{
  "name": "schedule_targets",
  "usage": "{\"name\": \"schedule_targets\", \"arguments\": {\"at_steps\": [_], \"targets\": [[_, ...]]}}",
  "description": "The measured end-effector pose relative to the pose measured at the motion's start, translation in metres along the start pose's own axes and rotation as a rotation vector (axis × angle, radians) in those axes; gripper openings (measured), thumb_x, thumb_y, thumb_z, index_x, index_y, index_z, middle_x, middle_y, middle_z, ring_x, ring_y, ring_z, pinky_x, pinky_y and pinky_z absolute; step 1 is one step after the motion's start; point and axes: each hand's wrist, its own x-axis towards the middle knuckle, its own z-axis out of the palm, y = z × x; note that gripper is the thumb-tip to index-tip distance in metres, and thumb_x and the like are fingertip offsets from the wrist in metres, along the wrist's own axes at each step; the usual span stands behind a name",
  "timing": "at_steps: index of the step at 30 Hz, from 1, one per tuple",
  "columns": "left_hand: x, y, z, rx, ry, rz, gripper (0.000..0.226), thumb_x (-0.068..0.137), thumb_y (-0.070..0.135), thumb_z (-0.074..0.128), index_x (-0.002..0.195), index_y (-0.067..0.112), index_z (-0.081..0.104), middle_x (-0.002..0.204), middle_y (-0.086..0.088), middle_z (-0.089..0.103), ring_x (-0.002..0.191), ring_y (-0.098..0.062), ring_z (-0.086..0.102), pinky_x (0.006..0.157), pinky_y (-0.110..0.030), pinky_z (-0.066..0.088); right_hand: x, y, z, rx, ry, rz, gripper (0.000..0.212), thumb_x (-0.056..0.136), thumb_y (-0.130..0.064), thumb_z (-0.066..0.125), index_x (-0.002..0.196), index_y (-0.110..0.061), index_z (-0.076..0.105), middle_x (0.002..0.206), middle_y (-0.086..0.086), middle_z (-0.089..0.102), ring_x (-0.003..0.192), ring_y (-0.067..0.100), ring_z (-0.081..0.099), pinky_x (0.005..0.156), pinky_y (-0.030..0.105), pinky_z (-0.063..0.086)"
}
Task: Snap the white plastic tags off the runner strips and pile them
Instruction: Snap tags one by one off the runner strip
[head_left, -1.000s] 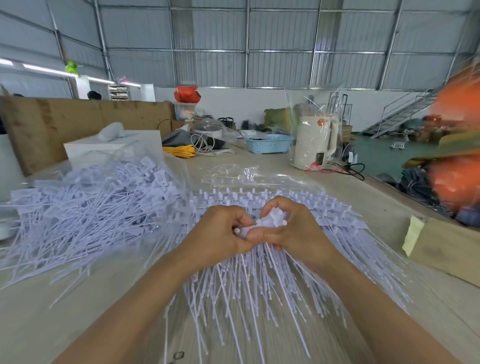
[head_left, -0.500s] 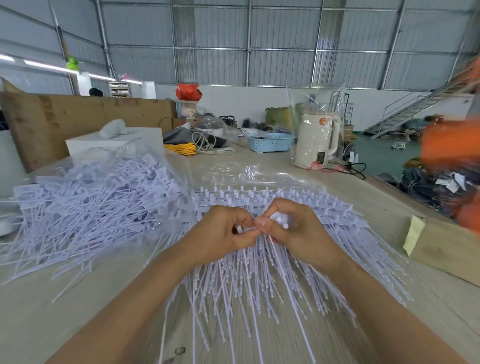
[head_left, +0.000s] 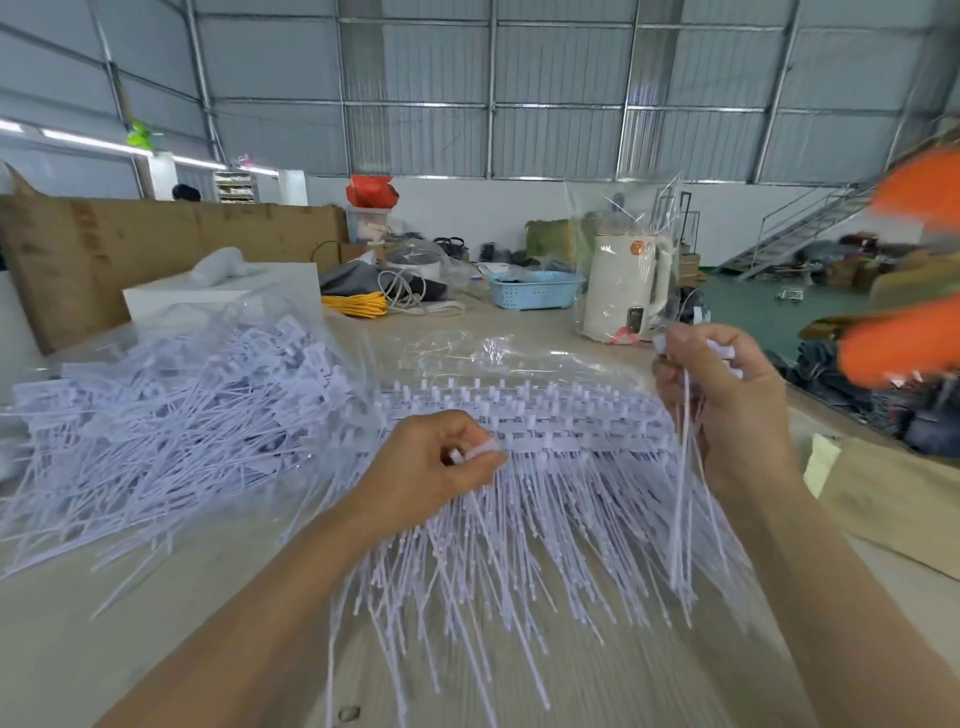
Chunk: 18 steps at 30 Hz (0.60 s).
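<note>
A wide fan of white tags on runner strips (head_left: 545, 431) lies across the table in front of me, their thin tails pointing toward me. My left hand (head_left: 436, 462) rests on the fan's middle and pinches a short white runner piece (head_left: 475, 453). My right hand (head_left: 727, 405) is raised at the right and grips a small bunch of loose tags (head_left: 685, 467), whose tails hang down. A big pile of loose white tags (head_left: 171, 405) lies at the left, partly on clear plastic.
A clear plastic bag (head_left: 498, 353) lies behind the fan. Further back stand a wrapped white kettle (head_left: 623, 286), a blue basket (head_left: 535, 291), yellow cable (head_left: 358, 304) and a white box (head_left: 218, 296). Cardboard (head_left: 893, 499) lies right. Blurred orange shapes (head_left: 904, 343) move at the far right.
My hands were together over the fan, working a white clump. They have parted: the right hand has lifted up and right with a bunch of tags, the left stays low holding the runner piece.
</note>
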Motion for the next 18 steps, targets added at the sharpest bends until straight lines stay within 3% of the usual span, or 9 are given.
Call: {"name": "schedule_targets", "arguments": {"at_steps": [2,4,7,11,14,15,18], "targets": [[0.001,-0.002,-0.001,0.003,0.043,0.013,0.01,0.076,0.025,0.072,0.079,0.017,0.067,0.07,0.0,0.069,0.059,-0.008,0.061,0.055,-0.018,0.047,0.002,-0.003,-0.002,0.146,0.028,0.014,0.017,0.07,-0.022,0.072,0.076,-0.015,0.057,0.068,0.001,0.061,0.053,0.008,0.054,0.049,0.015,0.044],[0.002,-0.002,-0.001,0.029,0.041,0.034,0.006,0.078,0.021,0.072,0.079,0.019,0.067,0.071,0.003,0.069,0.059,-0.004,0.061,0.056,-0.015,0.046,0.002,-0.004,-0.001,0.141,0.052,-0.029,0.014,0.072,-0.024,0.072,0.073,-0.019,0.059,0.064,-0.003,0.061,0.051,0.008,0.054,0.048,0.016,0.044],[0.002,-0.004,0.001,0.137,0.018,0.083,0.015,0.08,0.016,0.073,0.078,0.029,0.064,0.069,0.008,0.068,0.058,0.003,0.059,0.056,-0.009,0.043,-0.002,-0.007,0.005,-0.142,0.071,-0.297,0.019,0.082,-0.02,0.072,0.068,-0.029,0.062,0.057,-0.005,0.06,0.048,0.013,0.053,0.046,0.021,0.043],[0.002,-0.006,0.0,0.228,0.017,0.096,0.013,0.079,0.023,0.073,0.077,0.03,0.063,0.071,0.006,0.067,0.059,0.001,0.058,0.056,-0.01,0.043,-0.013,-0.02,0.026,-0.419,0.01,-0.584,0.011,0.086,-0.02,0.068,0.082,-0.014,0.06,0.067,0.006,0.063,0.046,0.013,0.055,0.044,0.021,0.043],[0.001,-0.006,0.001,0.273,-0.018,0.079,0.01,0.075,0.038,0.07,0.075,0.031,0.063,0.073,0.009,0.066,0.062,0.001,0.057,0.058,-0.013,0.045,-0.016,-0.032,0.043,-0.566,-0.005,-0.845,0.013,0.088,-0.02,0.067,0.085,-0.013,0.056,0.077,0.014,0.063,0.057,0.029,0.059,0.05,0.037,0.046],[0.001,-0.007,0.001,0.286,-0.03,0.073,0.013,0.073,0.041,0.069,0.075,0.029,0.064,0.072,0.009,0.066,0.06,0.0,0.056,0.057,-0.013,0.044,-0.016,-0.034,0.049,-0.614,-0.012,-0.944,0.012,0.088,-0.019,0.066,0.085,-0.013,0.057,0.078,0.012,0.063,0.059,0.03,0.059,0.053,0.037,0.047],[0.001,-0.004,0.001,0.299,-0.041,0.057,0.011,0.077,0.038,0.069,0.072,0.03,0.064,0.065,0.01,0.063,0.052,0.001,0.051,0.054,-0.011,0.039,-0.016,-0.029,0.063,-0.774,-0.099,-1.116,0.01,0.085,-0.012,0.069,0.082,-0.003,0.064,0.08,0.0,0.055,0.069,0.013,0.052,0.065,0.016,0.042]]}}
